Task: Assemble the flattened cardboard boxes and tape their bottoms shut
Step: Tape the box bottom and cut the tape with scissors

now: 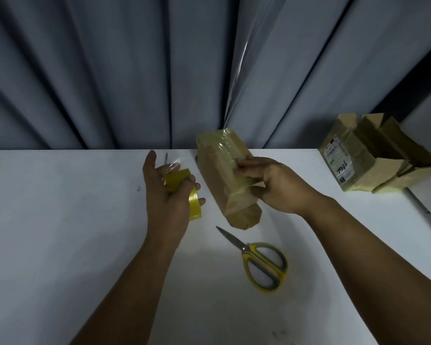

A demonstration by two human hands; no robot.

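Grey pleated curtain (110,70) in the back, white table (60,220) in front. A few assembled boxes (373,155) sit in the far right corner, flaps up, well out of the way. Mid-table, the right hand (271,185) grips a tilted cardboard box (217,175), fingers curled over its taped seam. Closed scissors (259,260) lie just below it, nearer the person. The left hand (167,197) is wrapped around a yellow tape roll (184,188), just beside the box.

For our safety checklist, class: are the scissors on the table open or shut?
Shut: the scissors lie with blades together in one point.
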